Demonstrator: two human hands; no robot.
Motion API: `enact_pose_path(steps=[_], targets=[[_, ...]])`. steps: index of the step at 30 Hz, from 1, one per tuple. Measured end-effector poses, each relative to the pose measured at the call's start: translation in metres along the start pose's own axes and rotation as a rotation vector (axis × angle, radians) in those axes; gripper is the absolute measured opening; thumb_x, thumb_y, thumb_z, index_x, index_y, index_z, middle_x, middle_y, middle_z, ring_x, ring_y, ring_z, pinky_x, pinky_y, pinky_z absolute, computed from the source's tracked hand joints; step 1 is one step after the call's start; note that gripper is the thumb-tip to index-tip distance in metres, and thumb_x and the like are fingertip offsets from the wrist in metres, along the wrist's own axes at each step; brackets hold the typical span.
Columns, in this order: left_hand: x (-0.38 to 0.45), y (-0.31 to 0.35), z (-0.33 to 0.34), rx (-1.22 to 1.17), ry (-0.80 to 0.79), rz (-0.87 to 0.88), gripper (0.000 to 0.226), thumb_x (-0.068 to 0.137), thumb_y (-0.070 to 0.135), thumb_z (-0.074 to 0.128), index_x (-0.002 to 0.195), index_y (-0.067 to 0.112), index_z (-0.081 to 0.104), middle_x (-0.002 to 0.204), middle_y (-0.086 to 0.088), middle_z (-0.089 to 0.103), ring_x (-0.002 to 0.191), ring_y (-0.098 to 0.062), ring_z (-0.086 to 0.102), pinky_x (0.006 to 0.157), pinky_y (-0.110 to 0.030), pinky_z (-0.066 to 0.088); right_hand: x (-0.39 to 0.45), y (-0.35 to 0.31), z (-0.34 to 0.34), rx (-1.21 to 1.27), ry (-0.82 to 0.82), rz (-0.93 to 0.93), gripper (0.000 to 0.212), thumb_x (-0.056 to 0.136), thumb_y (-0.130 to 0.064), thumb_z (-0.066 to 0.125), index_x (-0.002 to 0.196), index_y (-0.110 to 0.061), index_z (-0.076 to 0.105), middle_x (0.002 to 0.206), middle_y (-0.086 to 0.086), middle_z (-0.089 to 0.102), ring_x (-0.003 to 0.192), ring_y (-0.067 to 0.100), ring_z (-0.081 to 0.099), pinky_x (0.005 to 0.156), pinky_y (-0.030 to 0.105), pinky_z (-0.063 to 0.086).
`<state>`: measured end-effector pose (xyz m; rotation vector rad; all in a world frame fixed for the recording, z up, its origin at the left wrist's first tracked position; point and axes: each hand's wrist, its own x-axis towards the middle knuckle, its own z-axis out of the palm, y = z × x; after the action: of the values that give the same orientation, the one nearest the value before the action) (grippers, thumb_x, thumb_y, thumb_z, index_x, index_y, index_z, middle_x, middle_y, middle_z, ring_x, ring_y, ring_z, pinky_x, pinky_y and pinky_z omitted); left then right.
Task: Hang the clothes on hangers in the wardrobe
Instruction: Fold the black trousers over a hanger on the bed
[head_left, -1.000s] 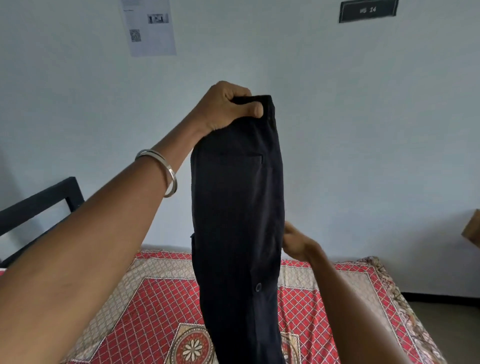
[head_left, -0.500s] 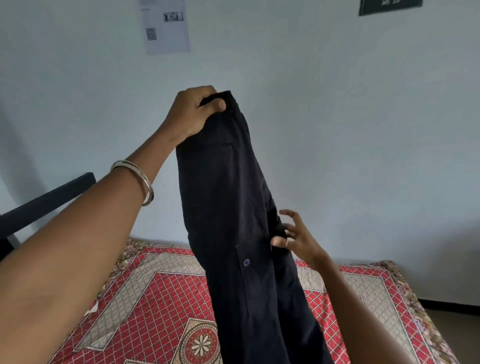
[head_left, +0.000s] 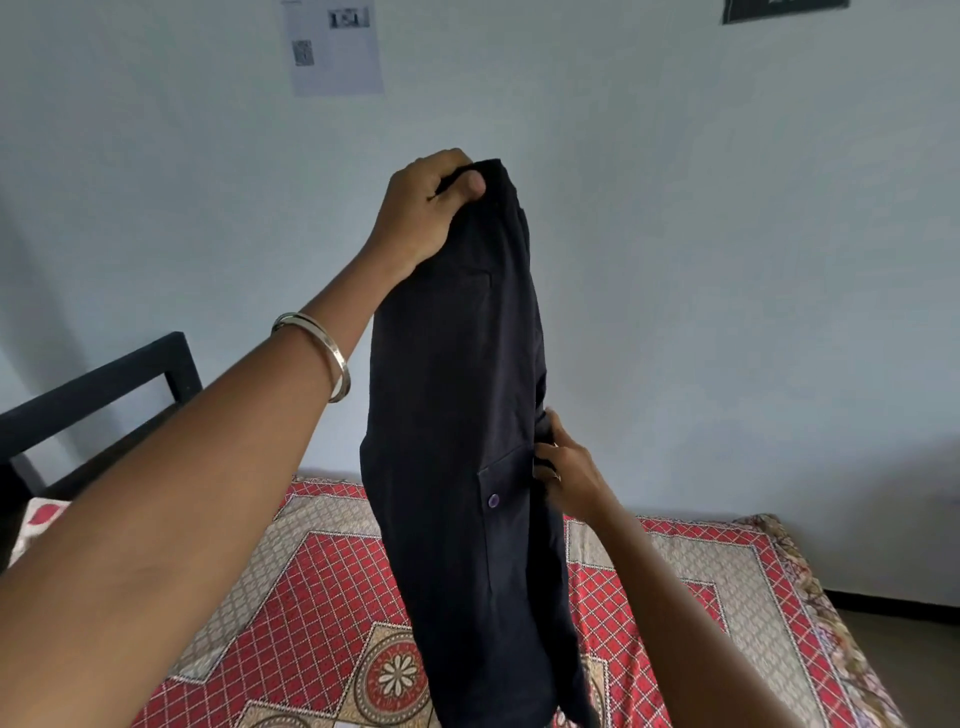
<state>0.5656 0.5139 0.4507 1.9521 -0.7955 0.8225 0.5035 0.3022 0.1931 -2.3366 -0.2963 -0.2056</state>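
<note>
Pale blue-grey wall (head_left: 727, 260) filled the far side of the room, with a printed paper sheet (head_left: 332, 47) taped high on it and a bed under a red and beige patterned bedspread (head_left: 291, 597) below. A black metal bed frame (head_left: 104, 384) stood at the far left.

The left hand (head_left: 426, 208), with a silver metal bangle (head_left: 317, 353) on its wrist, gripped the waistband of a pair of dark navy cargo trousers (head_left: 452, 415) and held them high, so the folded garment hung straight down over the bed. The right hand (head_left: 563, 473) had closed its fingers on the right edge of the fabric, just beside the buttoned side pocket; half a second before, that hand had been spread and only brushing the cloth. The trousers had also swung back from a tilt to hang nearly upright.

Judging by this, the person was squaring and steadying the trousers for a hanger. No hanger or wardrobe was in view, so the hanging itself was not yet begun.
</note>
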Motion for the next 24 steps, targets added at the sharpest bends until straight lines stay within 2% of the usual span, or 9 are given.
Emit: enact_pose_path(steps=[3,5,7,10,13,16,18,21,24], targets=[[-0.001,0.003,0.001,-0.022,-0.005,0.019,0.032,0.095,0.037,0.052,0.089,0.008,0.063,0.071,0.011,0.051,0.071,-0.007,0.046,0.071,-0.023,0.038,0.003,0.008,-0.011,0.106,-0.156,0.031,0.038,0.073,0.008,0.066,0.108,-0.008,0.069,0.125,-0.003,0.051,0.103,0.018,0.053,0.083,0.027,0.044],[0.001,0.006,-0.001,-0.051,0.009,0.021,0.028,0.095,0.037,0.052,0.085,0.013,0.062,0.071,0.013,0.05,0.072,-0.006,0.046,0.071,-0.022,0.037,0.0,0.005,-0.015,0.266,-0.334,0.078,0.045,0.071,-0.014,0.083,0.113,-0.018,0.069,0.132,-0.009,0.045,0.114,0.015,0.049,0.093,0.021,0.044],[0.001,0.009,-0.001,-0.107,0.024,0.0,0.022,0.095,0.036,0.051,0.078,0.024,0.058,0.07,0.015,0.05,0.071,-0.004,0.045,0.072,-0.021,0.037,0.0,0.001,-0.007,0.274,-0.361,0.061,0.055,0.061,-0.037,0.089,0.111,-0.031,0.068,0.138,-0.011,0.036,0.122,0.014,0.041,0.102,0.029,0.044],[-0.002,0.01,0.002,-0.149,0.028,-0.043,0.023,0.094,0.037,0.051,0.072,0.029,0.052,0.068,0.014,0.047,0.068,-0.005,0.042,0.07,-0.023,0.036,-0.009,0.001,0.016,0.307,-0.226,0.049,0.05,0.06,-0.029,0.091,0.104,-0.034,0.068,0.133,-0.008,0.049,0.118,0.014,0.051,0.099,0.038,0.05],[-0.01,0.002,-0.008,-0.069,-0.021,-0.092,0.026,0.092,0.046,0.051,0.078,0.024,0.051,0.072,0.007,0.048,0.07,-0.007,0.043,0.069,-0.024,0.037,-0.015,0.021,0.023,0.315,-0.049,0.141,0.039,0.058,-0.026,0.091,0.094,-0.017,0.077,0.097,-0.003,0.074,0.094,0.015,0.069,0.085,0.047,0.055],[-0.023,-0.018,-0.033,-0.009,-0.189,-0.233,0.028,0.078,0.049,0.069,0.085,0.028,0.051,0.079,0.01,0.053,0.075,-0.008,0.051,0.072,-0.025,0.044,-0.018,0.041,0.01,0.321,0.123,0.271,0.044,0.044,-0.034,0.092,0.074,-0.008,0.073,0.069,0.004,0.071,0.068,0.023,0.068,0.066,0.048,0.056],[-0.038,-0.032,-0.044,0.044,-0.337,-0.37,0.046,0.059,0.043,0.08,0.096,0.032,0.055,0.094,0.009,0.061,0.092,-0.012,0.059,0.085,-0.032,0.051,-0.021,0.044,-0.006,0.245,0.226,0.31,0.046,0.042,-0.029,0.092,0.06,-0.001,0.06,0.054,0.0,0.052,0.055,0.017,0.05,0.053,0.033,0.043],[-0.071,-0.059,-0.039,0.032,-0.428,-0.516,0.059,0.059,0.026,0.087,0.113,0.021,0.063,0.111,0.0,0.067,0.107,-0.02,0.061,0.098,-0.041,0.049,-0.031,0.045,-0.036,0.124,0.384,0.315,0.043,0.054,-0.006,0.088,0.052,-0.017,0.047,0.052,-0.007,0.042,0.055,0.013,0.04,0.049,0.022,0.031],[-0.102,-0.087,-0.03,0.013,-0.338,-0.624,0.044,0.064,0.019,0.087,0.104,0.02,0.066,0.106,-0.002,0.067,0.107,-0.024,0.061,0.098,-0.043,0.048,-0.029,0.043,-0.055,-0.068,0.544,0.331,0.025,0.065,-0.009,0.084,0.076,-0.023,0.065,0.069,0.002,0.062,0.072,0.023,0.057,0.063,0.029,0.04]])
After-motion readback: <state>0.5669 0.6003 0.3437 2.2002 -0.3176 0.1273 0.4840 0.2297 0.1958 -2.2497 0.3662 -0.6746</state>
